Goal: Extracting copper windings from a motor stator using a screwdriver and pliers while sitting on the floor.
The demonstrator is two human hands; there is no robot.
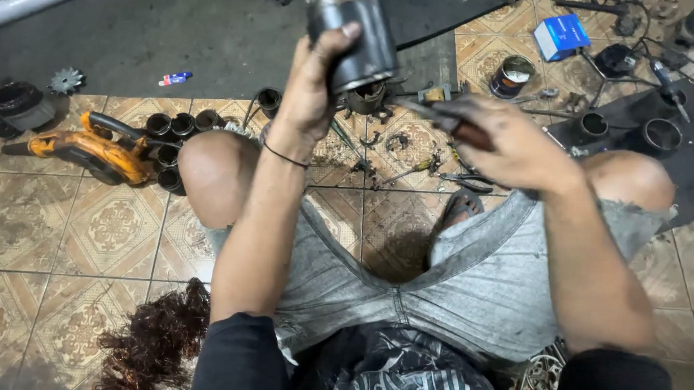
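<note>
A dark metal cylinder point(353, 37), like a motor housing, is held up in the air above the tiled floor point(71, 228), in front of the person's knees. The left hand point(312, 85) is wrapped firmly around its lower part, with the thumb pressed on the side of it. The right hand point(514, 139) is closed around the reddish handle of a thin tool point(437, 119), and the metal tip of this tool points toward the bottom of the cylinder; I cannot tell if it touches it.

Under the cylinder, small metal parts and a screwdriver point(411, 170) lie on the floor between the legs. To the left, an orange blower point(92, 150) lies near a group of dark metal rings point(172, 139). A bundle of copper wire point(156, 344) lies beside the left elbow. Farther away on the right are an open tin can point(512, 75) and a blue box point(560, 35).
</note>
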